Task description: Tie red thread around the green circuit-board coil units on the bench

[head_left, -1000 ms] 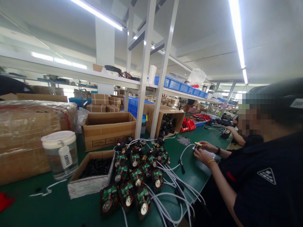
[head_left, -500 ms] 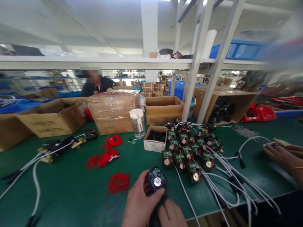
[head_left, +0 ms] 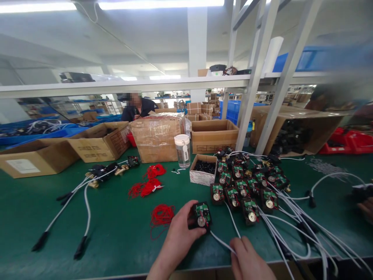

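Note:
My left hand grips a small black housing with a green circuit board and a round metal disc on its face. A white cable runs from the housing's lower side to my right hand, whose fingers are closed on it. Just right of the held unit lies a cluster of similar circuit-board units with white cables trailing to the front edge. Bundles of red wire lie left of my left hand.
A small box of black parts and a lidded plastic cup stand behind. Cardboard boxes line the back below a white shelf. More cabled units lie at left. A co-worker's hand is at the right edge.
The held unit has moved slightly right and up in the view. My right hand has gone right, away from my left, with the white cable now showing between them. The camera view has shifted.

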Motion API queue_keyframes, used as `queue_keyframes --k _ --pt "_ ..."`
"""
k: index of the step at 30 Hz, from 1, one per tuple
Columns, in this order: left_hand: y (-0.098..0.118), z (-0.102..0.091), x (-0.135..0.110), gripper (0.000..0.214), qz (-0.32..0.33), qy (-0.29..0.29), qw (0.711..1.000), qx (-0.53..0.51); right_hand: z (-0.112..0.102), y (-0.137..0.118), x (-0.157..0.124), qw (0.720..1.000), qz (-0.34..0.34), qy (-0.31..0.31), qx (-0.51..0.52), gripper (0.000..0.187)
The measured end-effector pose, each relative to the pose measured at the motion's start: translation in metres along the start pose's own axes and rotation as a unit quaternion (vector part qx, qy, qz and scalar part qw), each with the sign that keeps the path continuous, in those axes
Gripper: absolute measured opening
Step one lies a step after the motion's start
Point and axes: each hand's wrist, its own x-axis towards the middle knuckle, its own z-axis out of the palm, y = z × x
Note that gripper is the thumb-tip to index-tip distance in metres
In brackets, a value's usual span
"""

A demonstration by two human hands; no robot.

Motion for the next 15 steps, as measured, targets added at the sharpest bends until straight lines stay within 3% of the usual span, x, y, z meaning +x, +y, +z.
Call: queue_keyframes --k 3,7,11,15 --pt "-0.005 -0.004 -0.001 0.080 -0.002 -0.040 0.999 -0.007 -0.022 0.020 0.012 0.998 0.051 0.005 -0.028 0.021" --pt "-0.007 -0.002 -0.004 0.078 0.045 -0.035 0.995 0.084 -0.025 0.026 0.025 0.988 0.096 0.027 -0.115 0.023" --pt "-0.004 0.002 -0.008 0.075 0.087 0.006 0.975 0.203 -0.015 0.032 0.026 0.985 0.045 0.065 -0.153 0.017" --pt "-0.004 0.007 -0.013 0.088 0.105 0.023 0.967 0.230 -0.008 0.046 0.019 0.985 -0.021 0.117 -0.125 0.015"
